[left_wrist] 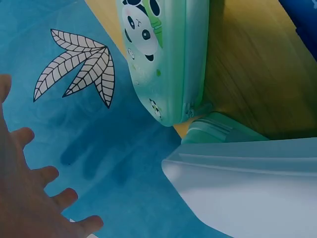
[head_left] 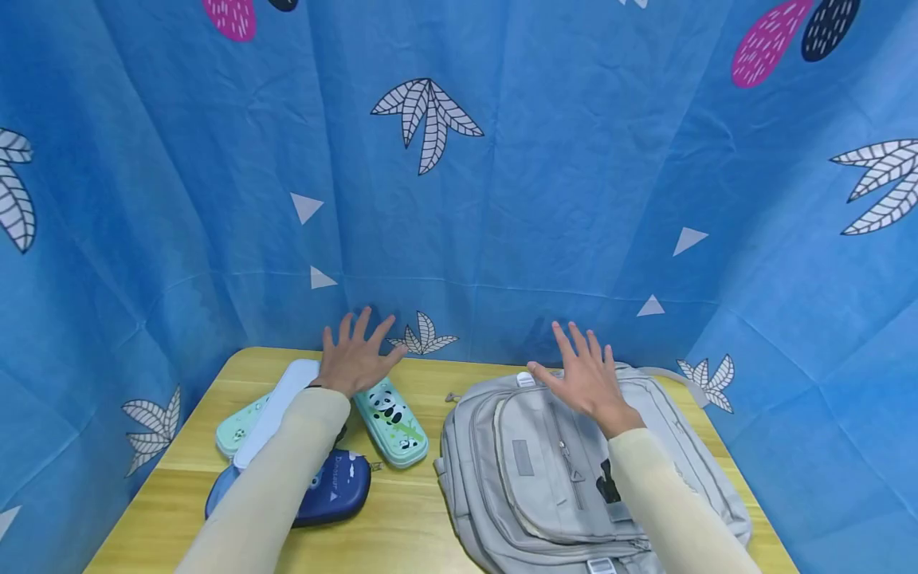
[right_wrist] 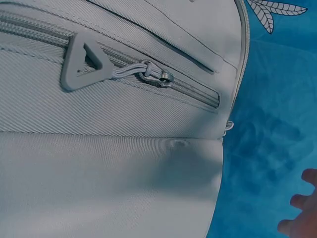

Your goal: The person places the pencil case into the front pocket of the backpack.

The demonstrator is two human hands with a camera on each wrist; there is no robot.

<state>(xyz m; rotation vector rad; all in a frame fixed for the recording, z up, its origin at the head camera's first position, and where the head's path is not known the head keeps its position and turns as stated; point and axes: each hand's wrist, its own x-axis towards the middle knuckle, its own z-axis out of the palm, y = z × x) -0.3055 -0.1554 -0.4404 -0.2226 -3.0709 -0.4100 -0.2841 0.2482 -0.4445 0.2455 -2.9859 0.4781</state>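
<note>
My left hand (head_left: 353, 360) is held out with fingers spread and nothing in it, over the far ends of the pencil cases. Nearest to it is a mint green pencil case (head_left: 393, 422) with a panda print. A white case (left_wrist: 257, 193) lies under the left forearm, across another green case (head_left: 240, 426). Close to the front, a navy "Dinosaur" pencil case (head_left: 337, 486) is partly covered by the sleeve. My right hand (head_left: 584, 381), also spread and holding nothing, is above the upper part of a grey backpack (head_left: 531, 478), which lies flat with its front pocket facing up.
A wooden table (head_left: 409, 526) carries everything. Blue patterned cloth (head_left: 502, 199) hangs behind it and along both sides. On the backpack's front, a triangular zipper pull (right_wrist: 81, 64) hangs from a zipped pocket. One backpack strap (head_left: 674, 375) reaches past the table's back right edge.
</note>
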